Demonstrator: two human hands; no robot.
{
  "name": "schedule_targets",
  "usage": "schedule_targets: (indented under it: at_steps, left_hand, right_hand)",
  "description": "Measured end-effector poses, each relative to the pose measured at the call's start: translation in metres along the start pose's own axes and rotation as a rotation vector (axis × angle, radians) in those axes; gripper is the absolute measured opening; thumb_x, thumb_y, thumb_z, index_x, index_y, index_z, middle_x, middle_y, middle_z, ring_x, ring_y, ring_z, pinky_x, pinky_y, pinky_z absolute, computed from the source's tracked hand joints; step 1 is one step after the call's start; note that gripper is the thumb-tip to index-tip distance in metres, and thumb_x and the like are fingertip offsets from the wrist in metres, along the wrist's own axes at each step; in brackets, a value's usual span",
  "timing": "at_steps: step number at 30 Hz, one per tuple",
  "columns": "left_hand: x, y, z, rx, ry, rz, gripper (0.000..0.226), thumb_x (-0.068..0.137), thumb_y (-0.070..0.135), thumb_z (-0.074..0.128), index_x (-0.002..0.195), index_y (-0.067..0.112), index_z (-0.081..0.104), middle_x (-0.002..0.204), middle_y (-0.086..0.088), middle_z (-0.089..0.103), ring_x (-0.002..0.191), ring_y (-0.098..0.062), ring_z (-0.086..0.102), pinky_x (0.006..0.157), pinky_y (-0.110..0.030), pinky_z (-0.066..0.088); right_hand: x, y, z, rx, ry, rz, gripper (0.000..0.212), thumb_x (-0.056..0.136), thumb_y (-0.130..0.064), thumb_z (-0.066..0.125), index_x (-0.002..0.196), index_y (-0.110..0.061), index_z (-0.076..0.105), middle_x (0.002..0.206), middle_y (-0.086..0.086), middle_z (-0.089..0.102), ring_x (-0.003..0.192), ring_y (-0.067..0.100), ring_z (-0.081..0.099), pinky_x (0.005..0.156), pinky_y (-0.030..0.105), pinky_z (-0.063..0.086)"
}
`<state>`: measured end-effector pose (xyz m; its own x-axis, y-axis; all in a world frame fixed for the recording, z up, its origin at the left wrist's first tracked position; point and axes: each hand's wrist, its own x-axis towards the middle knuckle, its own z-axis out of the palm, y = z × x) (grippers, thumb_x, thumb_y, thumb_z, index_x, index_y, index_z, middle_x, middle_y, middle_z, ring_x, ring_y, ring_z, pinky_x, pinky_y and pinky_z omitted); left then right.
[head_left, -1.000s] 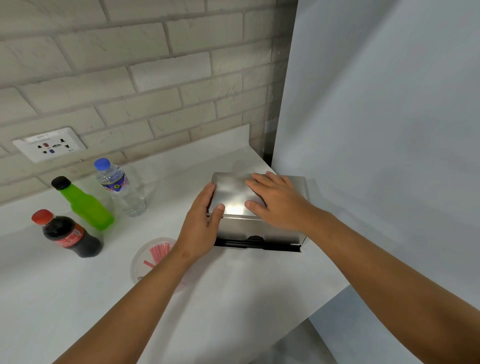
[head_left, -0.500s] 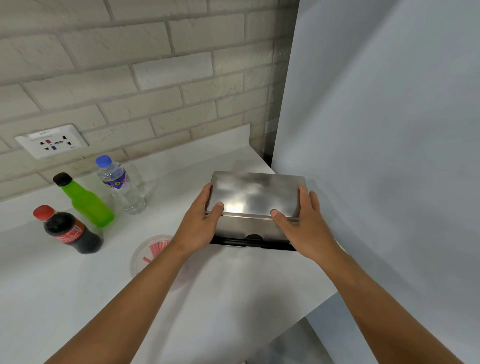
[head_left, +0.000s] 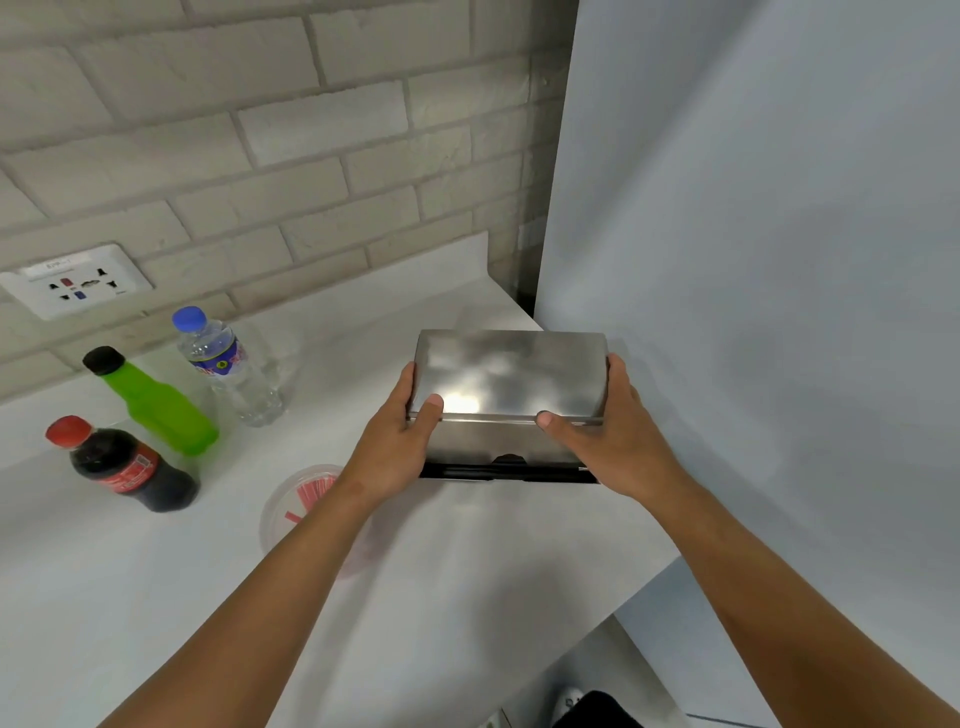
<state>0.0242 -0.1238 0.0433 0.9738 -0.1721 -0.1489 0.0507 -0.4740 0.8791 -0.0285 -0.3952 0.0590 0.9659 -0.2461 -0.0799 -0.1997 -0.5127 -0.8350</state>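
Right hand (head_left: 608, 447) has slid to one end of the steel box (head_left: 511, 374), right of the water bottle (head_left: 228, 369); left hand (head_left: 395, 441) grips the other, thumbs pinching its top edge. I judge it stiff, slick.

Rectangular stainless-steel box (head_left: 511, 374) sitting far right on white countertop (head_left: 467, 597); round clear plastic tub (head_left: 298, 499) lying near-left of it; three capped plastic drink bottles (head_left: 156, 405) standing farther left.

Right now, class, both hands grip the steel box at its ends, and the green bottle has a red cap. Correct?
Not quite: the head view shows the green bottle with a black cap. The left hand and right hand do grip the steel box.
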Motion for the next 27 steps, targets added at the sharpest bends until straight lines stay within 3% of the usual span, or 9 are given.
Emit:
schedule_targets:
  at_steps: [5, 8, 11, 15, 18, 20, 22, 24, 27]
  left_hand:
    - [-0.001, 0.0, 0.003, -0.019, 0.02, -0.004, 0.064, 0.108, 0.051, 0.044, 0.165, 0.041, 0.016, 0.156, 0.019, 0.044, 0.131, 0.001, 0.049, 0.105, -0.017, 0.035]
    - [-0.004, 0.002, 0.005, -0.02, 0.039, -0.017, 0.062, 0.109, 0.05, 0.044, 0.164, 0.043, 0.017, 0.15, 0.025, 0.045, 0.116, 0.013, 0.052, 0.097, -0.01, 0.036]
    - [-0.005, 0.004, 0.009, -0.016, 0.06, -0.021, 0.061, 0.109, 0.048, 0.044, 0.164, 0.044, 0.018, 0.151, 0.018, 0.052, 0.116, 0.01, 0.057, 0.099, -0.018, 0.04]
    - [-0.006, 0.005, 0.014, -0.028, 0.123, -0.034, 0.061, 0.109, 0.048, 0.046, 0.164, 0.045, 0.02, 0.15, 0.023, 0.054, 0.13, -0.005, 0.057, 0.11, -0.027, 0.043]
    - [-0.002, 0.003, 0.016, -0.033, 0.149, -0.024, 0.057, 0.109, 0.043, 0.048, 0.157, 0.054, 0.02, 0.122, 0.06, 0.05, 0.118, 0.025, 0.054, 0.094, 0.0, 0.037]
    - [0.003, 0.003, 0.019, -0.056, 0.175, -0.043, 0.059, 0.109, 0.041, 0.05, 0.158, 0.05, 0.018, 0.12, 0.069, 0.038, 0.112, 0.041, 0.041, 0.088, 0.011, 0.028]
    - [0.008, 0.004, 0.021, -0.088, 0.199, -0.06, 0.065, 0.109, 0.042, 0.051, 0.164, 0.04, 0.017, 0.136, 0.056, 0.032, 0.127, 0.024, 0.043, 0.092, 0.009, 0.025]
    - [0.015, 0.004, 0.022, -0.077, 0.214, -0.067, 0.066, 0.109, 0.041, 0.05, 0.166, 0.036, 0.016, 0.135, 0.051, 0.033, 0.13, 0.006, 0.048, 0.092, 0.004, 0.028]
    - [0.028, 0.007, 0.02, -0.064, 0.233, -0.076, 0.065, 0.11, 0.04, 0.049, 0.166, 0.038, 0.016, 0.127, 0.056, 0.034, 0.11, 0.02, 0.053, 0.081, 0.012, 0.029]
  right_hand:
    - [0.002, 0.005, -0.001, -0.005, -0.013, -0.01, 0.099, 0.07, -0.065, 0.083, 0.15, -0.044, 0.029, 0.142, -0.008, 0.051, 0.113, 0.009, 0.06, 0.077, 0.019, 0.051]
    - [0.004, 0.007, -0.002, -0.019, -0.031, 0.022, 0.105, 0.07, -0.067, 0.082, 0.155, -0.041, 0.024, 0.149, -0.008, 0.047, 0.123, 0.017, 0.06, 0.085, 0.032, 0.057]
    - [0.009, 0.009, -0.003, -0.021, -0.028, -0.016, 0.102, 0.072, -0.062, 0.083, 0.154, -0.039, 0.028, 0.147, -0.009, 0.05, 0.126, 0.018, 0.059, 0.087, 0.029, 0.051]
    - [0.026, 0.008, -0.008, 0.02, -0.081, -0.054, 0.101, 0.076, -0.049, 0.087, 0.157, -0.034, 0.029, 0.148, -0.008, 0.054, 0.131, 0.018, 0.058, 0.106, 0.046, 0.054]
    - [0.044, 0.007, -0.014, 0.025, -0.152, -0.097, 0.099, 0.074, -0.055, 0.085, 0.155, -0.038, 0.03, 0.145, -0.012, 0.057, 0.128, 0.012, 0.061, 0.105, 0.043, 0.054]
    - [0.059, 0.009, -0.015, -0.018, -0.182, -0.114, 0.104, 0.074, -0.058, 0.084, 0.158, -0.037, 0.026, 0.152, -0.009, 0.052, 0.132, 0.016, 0.059, 0.105, 0.047, 0.054]
    - [0.077, 0.01, -0.015, -0.062, -0.216, -0.113, 0.108, 0.076, -0.059, 0.084, 0.16, -0.036, 0.02, 0.157, -0.005, 0.047, 0.134, 0.025, 0.057, 0.099, 0.058, 0.057]
    - [0.095, 0.011, -0.013, -0.098, -0.249, -0.118, 0.112, 0.076, -0.061, 0.083, 0.161, -0.039, 0.014, 0.161, -0.006, 0.042, 0.138, 0.028, 0.054, 0.099, 0.061, 0.056]
    - [0.121, 0.009, -0.009, -0.106, -0.302, -0.151, 0.119, 0.072, -0.069, 0.079, 0.163, -0.037, 0.008, 0.168, -0.005, 0.034, 0.149, 0.025, 0.043, 0.115, 0.055, 0.045]
